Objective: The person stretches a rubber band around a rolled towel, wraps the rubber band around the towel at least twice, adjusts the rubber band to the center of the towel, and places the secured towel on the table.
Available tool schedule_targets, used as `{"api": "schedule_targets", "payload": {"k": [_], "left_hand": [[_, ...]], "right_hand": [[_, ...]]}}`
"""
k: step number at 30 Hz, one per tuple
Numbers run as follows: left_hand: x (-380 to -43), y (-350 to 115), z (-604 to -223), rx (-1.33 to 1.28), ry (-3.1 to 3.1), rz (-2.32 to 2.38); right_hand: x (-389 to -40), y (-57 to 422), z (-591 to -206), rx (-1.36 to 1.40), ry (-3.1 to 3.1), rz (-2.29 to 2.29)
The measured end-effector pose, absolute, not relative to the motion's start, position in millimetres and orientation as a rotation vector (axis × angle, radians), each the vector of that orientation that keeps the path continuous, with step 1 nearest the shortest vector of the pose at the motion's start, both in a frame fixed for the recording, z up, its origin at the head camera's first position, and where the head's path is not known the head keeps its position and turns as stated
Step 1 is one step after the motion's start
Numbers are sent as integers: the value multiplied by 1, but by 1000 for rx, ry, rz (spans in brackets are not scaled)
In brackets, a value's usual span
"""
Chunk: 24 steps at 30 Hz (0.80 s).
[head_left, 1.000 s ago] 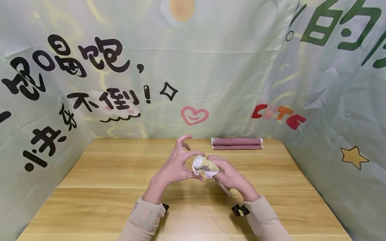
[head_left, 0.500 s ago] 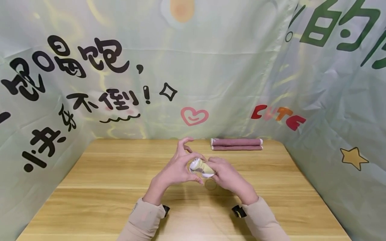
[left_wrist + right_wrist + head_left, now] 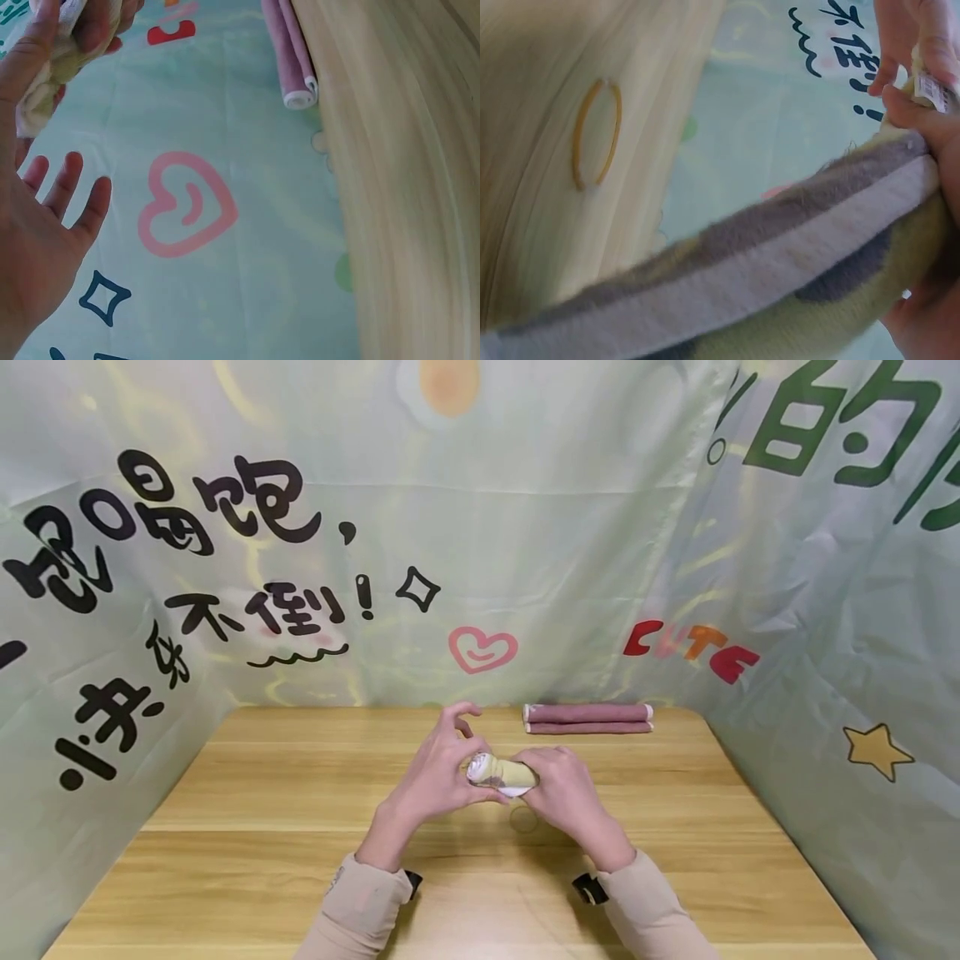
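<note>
A small yellowish towel with grey patches and a white edge [image 3: 506,774] is rolled up and held above the table between both hands. My left hand [image 3: 438,772] has its thumb and index finger round the roll's white end; its other fingers stand apart from it, as the left wrist view shows. My right hand [image 3: 566,789] grips the other end, hiding part of it. In the right wrist view, a long stretch of the towel [image 3: 765,255] runs from the hands to the lower left, and a small white label [image 3: 931,91] shows near the fingers.
Two mauve rolled towels [image 3: 588,718] with white ends lie at the back of the wooden table [image 3: 285,827]. A thin yellowish-brown ring [image 3: 596,135] lies on the table below the hands. Printed cloth walls [image 3: 555,568] stand behind and at both sides.
The right hand has turned the roll from slanting toward nearly level and closed over its end. The towel's loose tail has gone out of sight. The left thumb and index finger have drawn in round the roll.
</note>
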State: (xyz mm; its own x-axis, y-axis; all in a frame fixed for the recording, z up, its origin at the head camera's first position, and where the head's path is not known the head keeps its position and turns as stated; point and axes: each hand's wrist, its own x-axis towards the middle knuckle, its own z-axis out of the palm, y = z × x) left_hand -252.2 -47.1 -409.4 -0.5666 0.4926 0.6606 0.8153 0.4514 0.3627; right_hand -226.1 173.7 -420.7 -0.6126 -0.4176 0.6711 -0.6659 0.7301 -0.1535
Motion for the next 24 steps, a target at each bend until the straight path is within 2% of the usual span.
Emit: {"api": "schedule_targets", "payload": {"k": [14,24], "left_hand": [[-254,-50,-411,-1216,-2527,-1475],[-253,-56,-409,-1237,-2470,-1600]], "right_hand": [[-225,175,-421,808,-2372,657],[-226,173,-422,784,-2354,646]]}}
